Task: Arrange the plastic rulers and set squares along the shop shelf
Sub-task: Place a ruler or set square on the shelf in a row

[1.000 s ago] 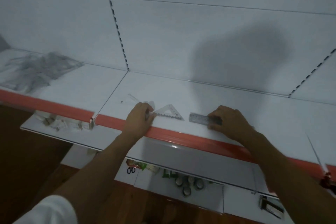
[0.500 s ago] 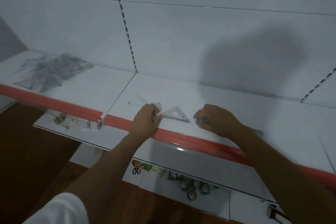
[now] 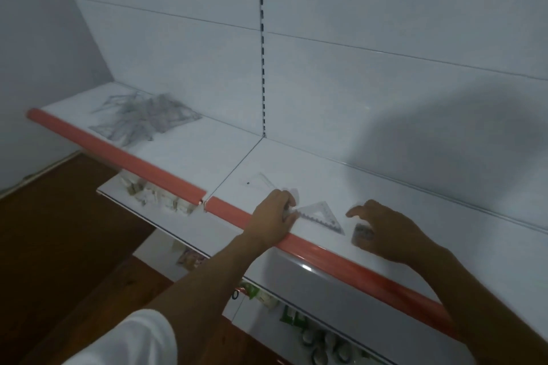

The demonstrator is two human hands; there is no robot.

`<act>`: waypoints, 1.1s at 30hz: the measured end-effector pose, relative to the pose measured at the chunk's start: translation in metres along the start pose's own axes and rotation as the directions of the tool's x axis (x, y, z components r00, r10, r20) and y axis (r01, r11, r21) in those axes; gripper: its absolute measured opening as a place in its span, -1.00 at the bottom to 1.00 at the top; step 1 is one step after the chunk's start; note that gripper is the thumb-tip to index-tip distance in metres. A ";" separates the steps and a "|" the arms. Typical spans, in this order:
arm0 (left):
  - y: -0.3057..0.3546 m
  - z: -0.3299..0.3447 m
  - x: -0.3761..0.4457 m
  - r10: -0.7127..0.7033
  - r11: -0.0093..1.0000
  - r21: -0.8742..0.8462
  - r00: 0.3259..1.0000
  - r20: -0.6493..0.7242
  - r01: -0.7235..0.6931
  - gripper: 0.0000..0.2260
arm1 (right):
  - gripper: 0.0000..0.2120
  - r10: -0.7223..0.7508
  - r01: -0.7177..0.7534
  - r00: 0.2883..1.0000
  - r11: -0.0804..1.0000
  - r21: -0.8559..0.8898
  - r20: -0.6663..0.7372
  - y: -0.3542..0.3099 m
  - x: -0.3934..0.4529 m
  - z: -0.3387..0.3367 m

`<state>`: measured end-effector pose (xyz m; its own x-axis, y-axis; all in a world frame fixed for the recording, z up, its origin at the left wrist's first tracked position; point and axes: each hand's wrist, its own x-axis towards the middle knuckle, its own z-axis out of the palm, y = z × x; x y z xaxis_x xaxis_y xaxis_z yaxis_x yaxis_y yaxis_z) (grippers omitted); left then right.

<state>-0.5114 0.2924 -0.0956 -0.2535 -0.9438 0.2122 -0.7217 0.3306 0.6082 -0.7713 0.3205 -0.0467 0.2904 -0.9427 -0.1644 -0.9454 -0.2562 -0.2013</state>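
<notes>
A clear set square (image 3: 321, 216) lies flat on the white shelf (image 3: 400, 204) just behind its orange front strip (image 3: 326, 255). My left hand (image 3: 275, 216) has its fingers curled onto the set square's left corner. To the right of the set square, a short clear ruler (image 3: 362, 235) lies on the shelf with only its left end showing. The rest is hidden under my right hand (image 3: 388, 231), which hovers over it with fingers spread and raised. A second, faint set square (image 3: 262, 181) lies behind my left hand.
A loose pile of clear rulers and set squares (image 3: 142, 120) sits on the neighbouring shelf section to the left. A slotted upright (image 3: 262, 38) divides the back panel. Lower shelves hold small packets (image 3: 154, 198) and tape rolls (image 3: 326, 350). The wooden floor is at the lower left.
My right hand slid left along the ruler and now covers most of it, fingers lifted. My left hand stayed on the set square's corner. The view swung left and shows more of the pile.
</notes>
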 end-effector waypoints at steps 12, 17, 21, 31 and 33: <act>-0.073 -0.174 -0.034 -0.132 0.950 0.262 0.979 -0.153 0.169 -0.60 | -0.66 -0.171 0.249 0.878 0.961 0.122 -0.446 -0.206 0.125 -0.052; -0.136 -0.310 -0.091 -0.297 0.825 0.432 0.930 -0.217 0.364 -0.44 | -0.57 -0.357 0.378 0.861 0.926 -0.014 -0.362 -0.357 0.174 -0.063; -0.179 -0.384 -0.140 -0.375 0.748 0.447 0.868 -0.324 0.490 -0.48 | -0.55 -0.426 0.453 0.822 0.891 -0.020 -0.377 -0.466 0.197 -0.060; -0.273 -0.466 -0.176 -0.497 0.662 0.383 0.760 -0.419 0.644 -0.45 | -0.60 -0.547 0.565 0.741 0.821 -0.077 -0.389 -0.620 0.249 -0.043; -0.290 -0.473 -0.168 -0.520 0.655 0.369 0.748 -0.412 0.659 -0.45 | -0.59 -0.560 0.571 0.743 0.816 -0.091 -0.367 -0.633 0.269 -0.039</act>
<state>0.0449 0.3551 0.0542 0.4510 -0.8785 0.1574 -0.8779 -0.4048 0.2559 -0.1001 0.2205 0.0744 0.6909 -0.6351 0.3455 -0.6194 -0.7664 -0.1702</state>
